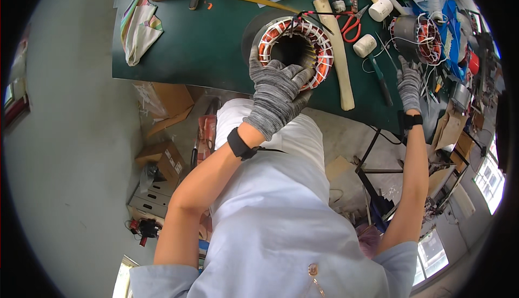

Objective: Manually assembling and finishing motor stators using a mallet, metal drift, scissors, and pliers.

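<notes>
A motor stator (323,44) with orange windings laced in white cord stands near the table's front edge, its open bore facing up. My left hand (278,87), in a grey knit glove, grips its near rim, with fingers curled over the windings and into the bore. A black tie or lead sticks up at the stator's far side. My right hand (410,82), gloved alike, reaches to the right part of the table with its fingers stretched out. Its fingertips are beside a second stator (406,34) and some loose white cords; nothing clear shows in its grasp.
Right of the stator lie a wooden stick (340,63), red-handled scissors (352,27), two white mallet heads (365,45) and a dark-green-handled tool (381,82). A cloth (140,30) rests on the green table (200,49) at left. Cardboard boxes (166,160) stand below.
</notes>
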A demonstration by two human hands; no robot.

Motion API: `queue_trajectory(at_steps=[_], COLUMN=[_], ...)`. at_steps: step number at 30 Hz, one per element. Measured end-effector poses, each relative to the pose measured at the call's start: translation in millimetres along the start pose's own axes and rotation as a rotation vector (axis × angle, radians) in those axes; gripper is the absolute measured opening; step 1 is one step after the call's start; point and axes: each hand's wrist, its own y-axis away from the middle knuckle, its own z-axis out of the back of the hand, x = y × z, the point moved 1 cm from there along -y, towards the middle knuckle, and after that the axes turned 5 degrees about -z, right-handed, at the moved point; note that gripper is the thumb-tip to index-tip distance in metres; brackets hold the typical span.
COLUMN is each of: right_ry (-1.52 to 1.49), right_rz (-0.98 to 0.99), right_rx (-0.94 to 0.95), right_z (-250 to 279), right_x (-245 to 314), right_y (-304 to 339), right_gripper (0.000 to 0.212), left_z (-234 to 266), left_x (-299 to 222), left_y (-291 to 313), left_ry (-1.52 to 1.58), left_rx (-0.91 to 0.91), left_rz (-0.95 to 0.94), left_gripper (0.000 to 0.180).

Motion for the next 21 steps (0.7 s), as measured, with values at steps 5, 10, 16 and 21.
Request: queue_trajectory(at_steps=[5, 10, 16, 21], right_ry=[-1.152, -1.210, -1.297, -1.891], right_rz=[0.000, -0.264, -0.158, -0.434], right_rx=[0.478, 1.159, 0.661, 0.608], right_z=[105, 162, 127, 104], right_x=[100, 173, 178, 157], right_y=[-3, -24, 1, 42], right_gripper=[0.038, 0.044, 0.040, 0.023], left_z=[-3, -10, 28, -1], left_x=[-1, -2, 14, 96], left_y=[2, 2, -18, -99], left_ry=[-0.152, -0.108, 0.067, 0.233], left_rx=[0.065, -0.001, -0.148, 0.280], left_rz=[-0.006, 0.073, -0.177, -0.389], left_gripper=[0.036, 0.039, 0.032, 0.035])
